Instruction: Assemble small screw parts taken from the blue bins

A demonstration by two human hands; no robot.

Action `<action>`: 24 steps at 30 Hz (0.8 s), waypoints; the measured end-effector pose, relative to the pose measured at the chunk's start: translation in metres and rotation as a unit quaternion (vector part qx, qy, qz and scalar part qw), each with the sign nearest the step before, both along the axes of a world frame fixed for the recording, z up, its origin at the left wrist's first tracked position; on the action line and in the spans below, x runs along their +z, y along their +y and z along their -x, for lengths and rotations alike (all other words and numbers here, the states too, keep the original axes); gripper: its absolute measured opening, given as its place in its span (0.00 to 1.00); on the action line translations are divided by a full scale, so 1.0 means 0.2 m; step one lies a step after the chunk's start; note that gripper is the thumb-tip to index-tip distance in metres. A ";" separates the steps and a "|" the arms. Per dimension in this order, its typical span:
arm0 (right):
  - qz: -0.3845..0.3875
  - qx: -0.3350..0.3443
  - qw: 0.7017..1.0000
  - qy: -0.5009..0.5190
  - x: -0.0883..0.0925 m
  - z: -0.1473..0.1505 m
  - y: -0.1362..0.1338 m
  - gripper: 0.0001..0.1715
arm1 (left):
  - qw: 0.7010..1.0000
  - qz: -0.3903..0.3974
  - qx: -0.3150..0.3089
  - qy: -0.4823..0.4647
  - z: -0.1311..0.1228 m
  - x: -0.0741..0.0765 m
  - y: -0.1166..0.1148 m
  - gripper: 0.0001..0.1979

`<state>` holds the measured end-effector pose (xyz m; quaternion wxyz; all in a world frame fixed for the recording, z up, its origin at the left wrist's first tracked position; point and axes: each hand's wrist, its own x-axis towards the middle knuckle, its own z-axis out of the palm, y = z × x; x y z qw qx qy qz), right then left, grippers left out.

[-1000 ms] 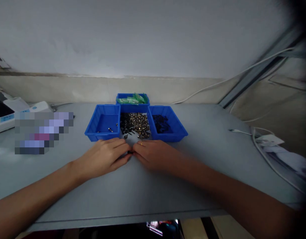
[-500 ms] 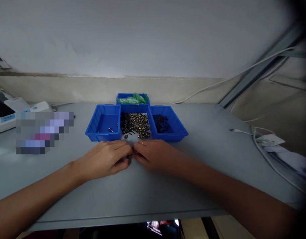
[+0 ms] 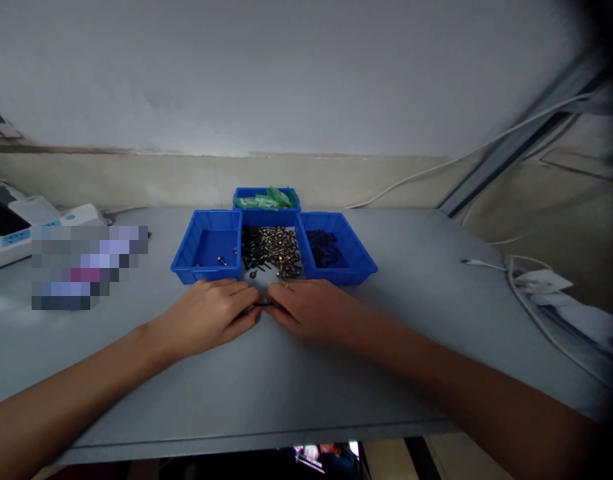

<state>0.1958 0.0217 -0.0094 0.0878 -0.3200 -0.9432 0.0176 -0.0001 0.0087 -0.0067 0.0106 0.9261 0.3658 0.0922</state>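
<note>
My left hand (image 3: 216, 310) and my right hand (image 3: 304, 307) meet low over the grey table, fingertips close together. A thin black piece (image 3: 262, 305) spans the small gap, pinched at either end by thumb and fingers; its kind is mostly hidden. Just beyond the fingers lies a pile of small brass-coloured metal parts (image 3: 279, 248), with black screw-like pieces (image 3: 251, 243) on its left side. One loose metal part (image 3: 253, 274) rests at the near edge of the pile. A ring shows on my right hand.
Left of the pile, a blue bin (image 3: 206, 272) holds a few metal parts. The right blue bin (image 3: 339, 275) contains black pieces. Behind, another blue bin (image 3: 266, 217) has green plastic packets (image 3: 269, 199). Power strips (image 3: 81, 217) stand far left; white cables (image 3: 531, 313) lie right.
My fingertips have drawn slightly apart, and the thin black piece now shows between them. The bins and the pile have not moved.
</note>
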 end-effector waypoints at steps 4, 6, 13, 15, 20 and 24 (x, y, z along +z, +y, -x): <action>0.018 -0.018 1.000 -0.010 0.01 0.00 0.00 0.07 | 1.000 0.003 0.007 0.008 -0.01 0.01 0.00 0.10; 0.019 -0.023 0.999 -0.013 0.02 0.00 0.00 0.06 | 1.000 0.003 0.003 0.006 -0.01 0.01 0.01 0.10; 0.019 -0.043 0.999 -0.012 0.03 0.01 0.00 0.04 | 1.000 0.014 0.002 0.008 -0.01 0.00 0.01 0.11; 0.021 -0.055 0.998 -0.013 0.03 0.00 -0.01 0.05 | 1.000 0.009 0.004 0.010 -0.01 0.00 0.01 0.12; 0.028 -0.072 0.997 -0.011 0.03 0.00 -0.01 0.06 | 1.000 -0.008 -0.005 0.000 -0.01 0.01 0.01 0.12; 0.023 -0.063 0.998 -0.007 0.03 0.00 -0.01 0.05 | 1.000 -0.011 -0.010 -0.001 -0.01 0.01 0.01 0.12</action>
